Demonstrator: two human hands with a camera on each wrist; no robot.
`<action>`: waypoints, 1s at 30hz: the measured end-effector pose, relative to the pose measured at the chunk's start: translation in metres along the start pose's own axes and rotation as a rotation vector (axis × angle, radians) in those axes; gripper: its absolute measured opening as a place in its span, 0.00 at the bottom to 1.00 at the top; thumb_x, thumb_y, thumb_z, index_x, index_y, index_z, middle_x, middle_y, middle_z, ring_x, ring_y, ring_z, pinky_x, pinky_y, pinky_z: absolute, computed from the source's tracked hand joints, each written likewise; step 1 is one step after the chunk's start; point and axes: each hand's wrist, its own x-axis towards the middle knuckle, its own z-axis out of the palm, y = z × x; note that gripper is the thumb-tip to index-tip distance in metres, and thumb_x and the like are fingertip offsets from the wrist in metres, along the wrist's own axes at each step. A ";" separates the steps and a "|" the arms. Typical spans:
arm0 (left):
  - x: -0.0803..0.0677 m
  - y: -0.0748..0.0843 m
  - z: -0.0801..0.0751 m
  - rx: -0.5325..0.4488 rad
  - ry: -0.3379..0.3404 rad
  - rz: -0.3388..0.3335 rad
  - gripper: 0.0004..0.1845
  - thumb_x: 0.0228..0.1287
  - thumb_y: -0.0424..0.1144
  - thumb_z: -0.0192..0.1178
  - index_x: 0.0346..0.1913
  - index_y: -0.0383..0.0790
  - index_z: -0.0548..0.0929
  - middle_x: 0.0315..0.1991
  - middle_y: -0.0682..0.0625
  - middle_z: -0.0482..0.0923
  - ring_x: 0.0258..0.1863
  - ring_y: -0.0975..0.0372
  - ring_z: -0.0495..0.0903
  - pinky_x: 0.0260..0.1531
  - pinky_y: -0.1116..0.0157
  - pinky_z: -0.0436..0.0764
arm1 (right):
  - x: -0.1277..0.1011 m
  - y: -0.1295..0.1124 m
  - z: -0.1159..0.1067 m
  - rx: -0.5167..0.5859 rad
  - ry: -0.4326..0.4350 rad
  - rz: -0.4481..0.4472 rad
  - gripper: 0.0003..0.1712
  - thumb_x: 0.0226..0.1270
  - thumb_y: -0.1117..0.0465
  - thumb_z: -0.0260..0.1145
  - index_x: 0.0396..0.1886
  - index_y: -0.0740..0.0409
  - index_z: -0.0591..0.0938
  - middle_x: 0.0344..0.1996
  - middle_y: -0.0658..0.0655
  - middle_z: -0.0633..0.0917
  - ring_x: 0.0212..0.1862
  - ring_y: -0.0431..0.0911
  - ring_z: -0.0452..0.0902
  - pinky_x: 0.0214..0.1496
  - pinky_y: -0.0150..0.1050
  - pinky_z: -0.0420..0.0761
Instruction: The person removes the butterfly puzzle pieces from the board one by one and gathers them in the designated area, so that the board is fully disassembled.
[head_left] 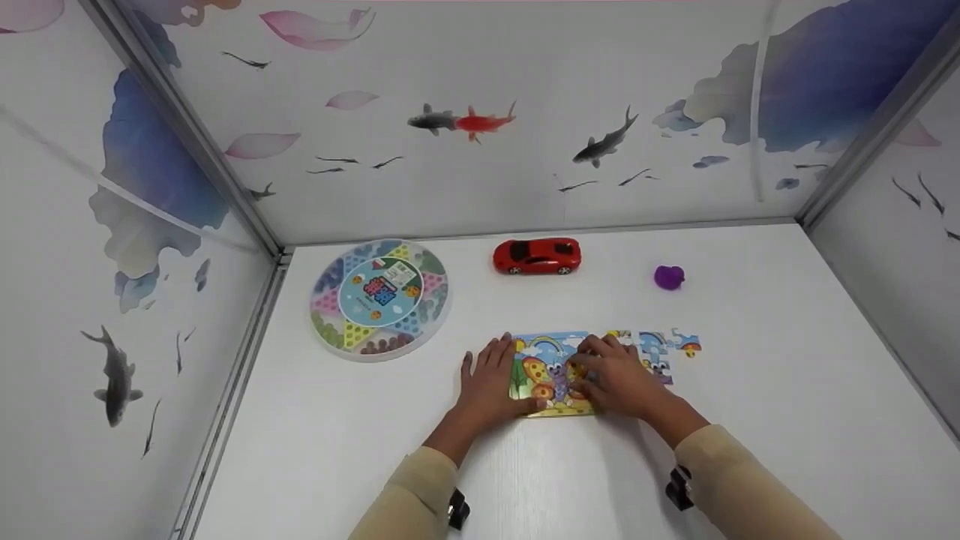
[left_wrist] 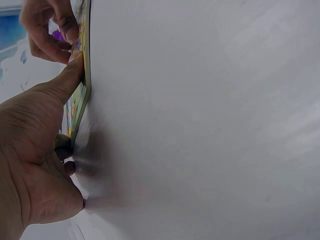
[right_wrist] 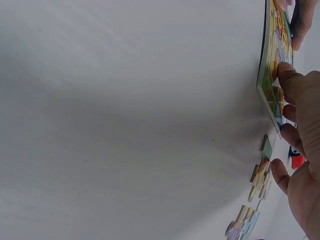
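From the head view, the left hand (head_left: 491, 379) lies flat, grip open, at the puzzle board's (head_left: 551, 375) left edge on the white tabletop (head_left: 750, 390); the right hand (head_left: 615, 375) presses fingertips on it, loose pieces (head_left: 664, 349) just beside. At the left wrist, the thumb (left_wrist: 65, 82) touches the board's edge. At the right wrist, relaxed fingers (right_wrist: 292, 82) rest on the board.

Puzzle board's (head_left: 551, 375) right half — perhaps unfinished — under the right hand (head_left: 619, 379)
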 end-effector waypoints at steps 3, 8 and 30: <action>0.000 0.000 0.000 0.008 0.001 -0.006 0.63 0.64 0.71 0.73 0.90 0.42 0.55 0.92 0.45 0.51 0.91 0.48 0.51 0.87 0.34 0.49 | 0.002 -0.001 0.000 0.009 -0.007 0.005 0.18 0.78 0.51 0.75 0.64 0.44 0.90 0.64 0.52 0.82 0.69 0.56 0.74 0.72 0.74 0.73; 0.000 0.001 0.001 0.014 0.000 -0.003 0.63 0.64 0.71 0.73 0.90 0.41 0.55 0.92 0.45 0.51 0.91 0.48 0.51 0.87 0.33 0.49 | 0.003 0.000 -0.001 0.030 -0.012 0.011 0.16 0.78 0.55 0.75 0.62 0.44 0.90 0.64 0.53 0.82 0.67 0.56 0.75 0.69 0.74 0.75; 0.000 0.000 0.000 -0.019 0.002 -0.007 0.63 0.63 0.69 0.74 0.90 0.42 0.56 0.92 0.46 0.51 0.91 0.48 0.50 0.88 0.34 0.48 | 0.000 0.007 -0.006 0.048 0.021 0.016 0.23 0.74 0.69 0.75 0.64 0.48 0.90 0.64 0.55 0.80 0.69 0.60 0.74 0.71 0.75 0.76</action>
